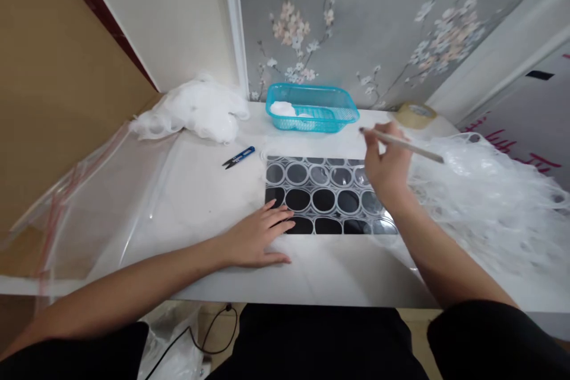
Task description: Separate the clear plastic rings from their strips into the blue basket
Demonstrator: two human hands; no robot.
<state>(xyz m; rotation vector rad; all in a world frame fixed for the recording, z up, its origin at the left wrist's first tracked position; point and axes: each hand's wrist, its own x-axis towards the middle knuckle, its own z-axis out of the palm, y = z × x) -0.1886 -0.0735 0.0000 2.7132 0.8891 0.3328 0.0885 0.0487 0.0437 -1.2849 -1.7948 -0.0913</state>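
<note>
Pressing my left hand point(258, 240) flat, fingers spread, on the black sheet point(325, 196) of white rings mid-table, I pinch a thin white stick point(403, 143) in my right hand point(386, 163) above it, red writing point(512, 148) too blurry to read.

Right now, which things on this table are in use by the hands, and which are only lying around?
In use:
- black sheet with white rings, pressed flat by the left hand
- thin stick, held in the right hand

Lying about:
- blue snips
- blue basket
- white scrap pile
- tape roll
- tangled white offcuts
</note>
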